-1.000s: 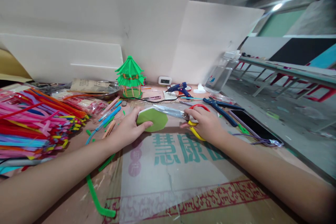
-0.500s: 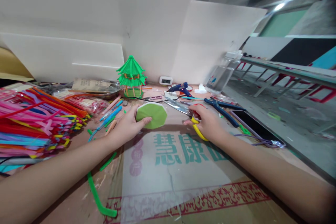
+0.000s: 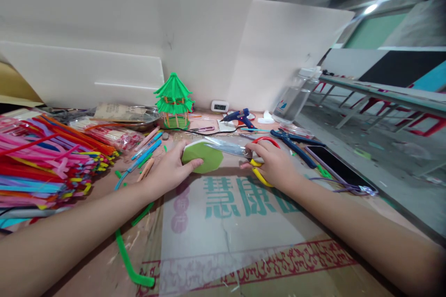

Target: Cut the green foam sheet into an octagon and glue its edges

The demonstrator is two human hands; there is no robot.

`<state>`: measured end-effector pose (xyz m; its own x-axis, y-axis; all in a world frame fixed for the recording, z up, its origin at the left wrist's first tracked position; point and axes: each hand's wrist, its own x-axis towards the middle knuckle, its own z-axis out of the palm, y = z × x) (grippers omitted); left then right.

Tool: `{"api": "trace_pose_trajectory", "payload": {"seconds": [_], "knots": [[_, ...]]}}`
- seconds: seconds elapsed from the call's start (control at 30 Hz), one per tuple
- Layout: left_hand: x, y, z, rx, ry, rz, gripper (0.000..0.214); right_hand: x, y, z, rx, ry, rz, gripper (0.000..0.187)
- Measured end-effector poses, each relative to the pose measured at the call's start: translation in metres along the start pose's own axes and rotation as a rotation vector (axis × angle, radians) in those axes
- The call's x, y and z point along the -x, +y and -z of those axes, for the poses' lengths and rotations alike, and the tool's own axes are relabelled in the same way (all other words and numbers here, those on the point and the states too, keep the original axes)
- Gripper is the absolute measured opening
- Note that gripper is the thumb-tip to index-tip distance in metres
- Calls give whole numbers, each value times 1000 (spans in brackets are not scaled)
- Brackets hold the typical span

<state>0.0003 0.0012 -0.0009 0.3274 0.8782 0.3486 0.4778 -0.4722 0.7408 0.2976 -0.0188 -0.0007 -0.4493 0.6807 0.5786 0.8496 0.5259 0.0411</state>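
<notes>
My left hand (image 3: 172, 165) pinches a green many-sided card (image 3: 205, 157) with a pale rim, thumb on its face and fingers behind. In my right hand (image 3: 273, 160) are scissors (image 3: 232, 147) with red and yellow handles, my fingers through the loops. Their blades point left and lie across the card's upper edge; I cannot tell whether they touch it. Behind stands a small green pagoda model (image 3: 174, 102) with two roof tiers and orange posts. Below both hands lies a printed cardboard sheet (image 3: 223, 236).
Bundles of coloured pipe cleaners (image 3: 52, 162) fill the left side. A blue glue gun (image 3: 240, 117), a small digital clock (image 3: 219, 106) and a clear bottle (image 3: 296, 95) stand at the back. Pliers (image 3: 292, 146) and a phone (image 3: 337, 167) lie on the right. Green strips (image 3: 130, 260) lie front left.
The scissors have moved left, and their blades now overlap the card's upper edge. The card has tilted slightly in my left hand.
</notes>
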Motion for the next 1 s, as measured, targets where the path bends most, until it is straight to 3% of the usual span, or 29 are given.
{"api": "trace_pose_trajectory", "payload": {"seconds": [0.47, 1.0], "knots": [[3, 9, 2, -89, 8, -35, 17, -1, 2, 0, 142, 70, 110, 36], [0, 4, 3, -76, -37, 2, 20, 1, 3, -1, 129, 67, 90, 40]]}}
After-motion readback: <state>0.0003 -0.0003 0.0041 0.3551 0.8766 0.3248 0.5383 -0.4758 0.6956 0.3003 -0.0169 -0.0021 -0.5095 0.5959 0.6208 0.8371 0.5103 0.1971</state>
